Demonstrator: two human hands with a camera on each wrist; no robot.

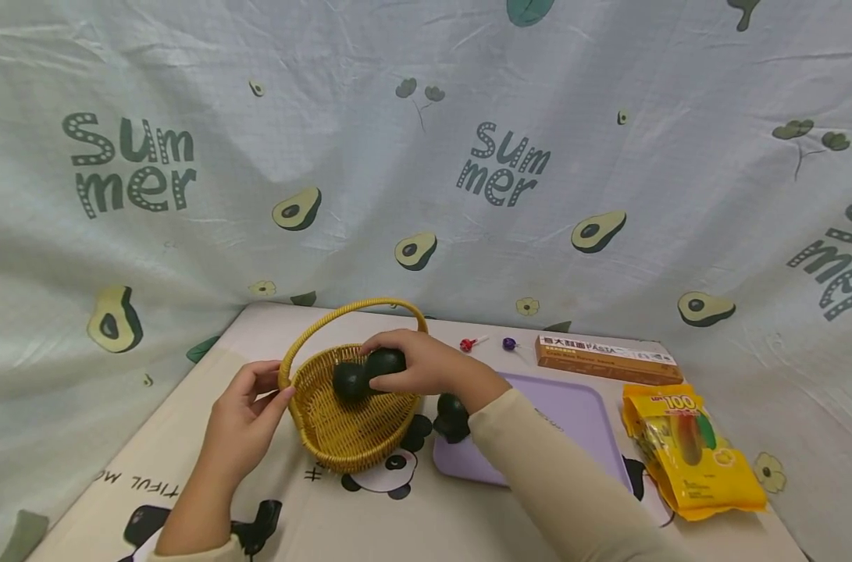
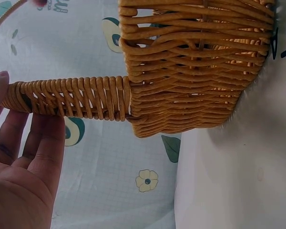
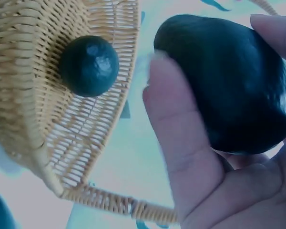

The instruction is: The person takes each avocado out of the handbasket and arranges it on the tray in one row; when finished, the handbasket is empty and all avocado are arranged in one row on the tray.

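My left hand point(image 1: 241, 433) grips one side of the handle point(image 2: 86, 98) of a yellow-brown wicker basket point(image 1: 344, 457), thumb on one side and fingers on the other. The basket stands on the table. My right hand point(image 1: 429, 367) holds a smooth, dark green avocado point(image 3: 224, 81) over the basket's right part, thumb and fingers around it. Inside the basket lies another dark green avocado point(image 3: 89, 66), just left of the held one in the head view. More dark green fruit point(image 1: 451, 420) lies on the left edge of a lilac tray point(image 1: 587, 398), partly hidden by my right sleeve.
Behind the tray are a red lollipop point(image 1: 468, 344), a purple lollipop point(image 1: 510, 343) and a brown-and-white pasta box point(image 1: 608, 359). A yellow candy bag point(image 1: 696, 460) sits right of the tray. A printed curtain point(image 1: 369, 140) hangs along the table's back edge.
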